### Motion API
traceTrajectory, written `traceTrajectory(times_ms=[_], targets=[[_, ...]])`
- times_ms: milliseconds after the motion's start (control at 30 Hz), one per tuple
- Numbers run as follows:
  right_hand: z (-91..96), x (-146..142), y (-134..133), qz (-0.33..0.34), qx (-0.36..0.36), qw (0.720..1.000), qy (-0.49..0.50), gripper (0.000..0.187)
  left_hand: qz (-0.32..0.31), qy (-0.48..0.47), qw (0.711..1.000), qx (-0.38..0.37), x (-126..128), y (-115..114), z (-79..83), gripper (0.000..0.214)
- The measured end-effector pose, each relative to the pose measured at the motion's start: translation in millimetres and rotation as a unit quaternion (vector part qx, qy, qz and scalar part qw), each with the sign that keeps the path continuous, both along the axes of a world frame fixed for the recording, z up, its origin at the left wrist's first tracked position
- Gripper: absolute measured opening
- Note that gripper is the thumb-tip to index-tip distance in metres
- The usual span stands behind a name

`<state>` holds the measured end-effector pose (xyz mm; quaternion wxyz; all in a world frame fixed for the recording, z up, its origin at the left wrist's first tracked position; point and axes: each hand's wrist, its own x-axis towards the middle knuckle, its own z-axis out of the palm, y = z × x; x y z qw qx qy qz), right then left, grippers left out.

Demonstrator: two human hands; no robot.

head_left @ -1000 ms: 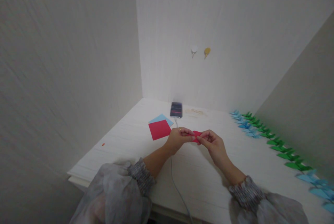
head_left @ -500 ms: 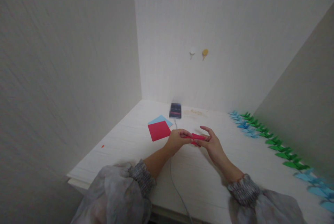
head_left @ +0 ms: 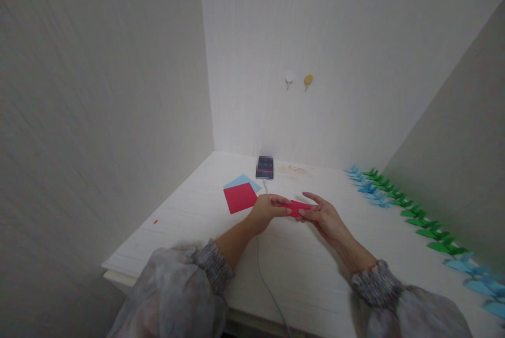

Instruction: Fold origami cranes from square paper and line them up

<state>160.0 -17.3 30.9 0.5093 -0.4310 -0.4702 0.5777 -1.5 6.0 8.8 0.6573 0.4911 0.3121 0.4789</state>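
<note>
- Paper strip (head_left: 296, 208), red and apparently folded, spans the gap between both hands, above the tabletop (head_left: 189, 227) and near its middle.
- A second ago the right fingertips were gathered at the piece; now one right finger is lifted clear and stretched out above it.
- Half a second ago the red showed a broken, angled outline; now it presents a flatter, smoother band. My reading is that the folded piece is being turned or straightened, so the folding work remains in hand.
- Left hand (head_left: 266, 212): a narrow pinch, thumb below and fingers above, holding the strip's left end.
- Right hand (head_left: 325, 217): thumb pressed on the strip's right end, other fingers seemingly behind it; a narrow grip despite the raised finger. How firmly it presses, I cannot tell.
- Just beyond the left hand, a flat red sheet (head_left: 240, 198) lies partly over a light blue sheet (head_left: 243, 180).
- Farther back sits a dark device (head_left: 264, 167), its screen blurred, with a pale cable (head_left: 263, 272) running under the left hand's side toward the front edge.
- Well apart, along the right side, stand rows of green folded pieces (head_left: 429, 233) and blue folded pieces (head_left: 367, 190).
</note>
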Motion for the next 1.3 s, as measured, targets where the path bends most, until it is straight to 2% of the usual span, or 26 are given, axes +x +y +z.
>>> traceTrajectory(times_ms=[267,533,867,1167,1300], targets=[[1.3,6,-2,0.062,-0.012,0.998,-0.005,0.056,-0.036,0.006,0.999,-0.003,-2,2,-3.5,0.03],[-6.4,-5,1,0.038,0.006,0.998,-0.054,0.06,-0.055,0.05,0.997,0.015,-2,2,-9.0,0.03],[-5.4,-4,-2,0.039,0.01,0.999,-0.023,0.063,-0.072,0.006,0.997,-0.007,-1,-2,-4.5,0.03],[1.1,3,-5,0.069,-0.017,0.997,-0.019,0.057,-0.14,-0.026,0.99,-0.015,-4,-3,1.4,0.033],[-0.6,3,-4,0.073,-0.03,0.997,-0.024,0.05,-0.138,-0.008,0.99,-0.018,-4,-4,3.3,0.034]])
